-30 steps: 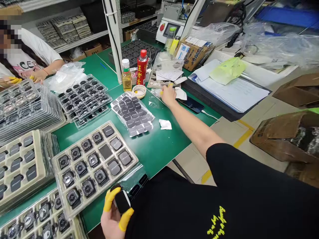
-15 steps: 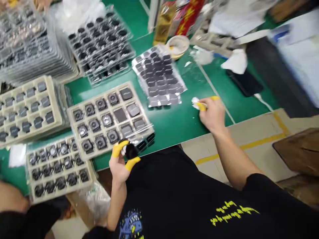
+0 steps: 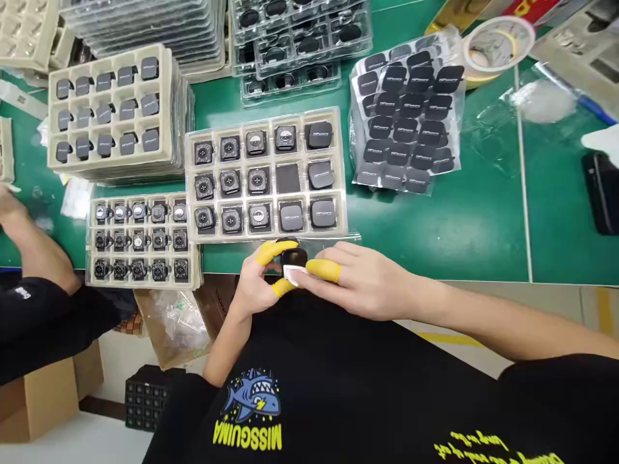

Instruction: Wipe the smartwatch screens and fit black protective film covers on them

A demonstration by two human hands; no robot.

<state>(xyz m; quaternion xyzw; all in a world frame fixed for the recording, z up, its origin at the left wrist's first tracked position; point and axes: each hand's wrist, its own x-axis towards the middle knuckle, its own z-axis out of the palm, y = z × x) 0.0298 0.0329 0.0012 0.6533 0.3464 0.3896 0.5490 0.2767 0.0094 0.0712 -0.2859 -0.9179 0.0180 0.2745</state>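
Note:
My left hand [image 3: 258, 277], with yellow finger cots, grips a small black watch-like device [image 3: 294, 257] between thumb and index finger at the table's front edge. My right hand [image 3: 365, 280], also wearing yellow cots, pinches a white cloth [image 3: 291, 274] against the lower edge of the device. Just beyond my hands lies a beige tray [image 3: 267, 161] of dark watch bodies, some with grey square covers; one compartment shows only a flat dark bottom. To its right is a pile of plastic sheets with dark square stickers [image 3: 403, 138].
Left of the tray stand a stack of trays [image 3: 109, 169] and a lower tray of watches [image 3: 145, 258]. Clear trays [image 3: 290, 90] are behind. A tape roll [image 3: 498, 48] and a black phone [image 3: 602, 193] lie right. A person's arm [image 3: 39, 248] is at far left.
My right hand has come from the right with the white cloth to the device in my left hand. The camera view has turned and shifted, so the trays appear more level.

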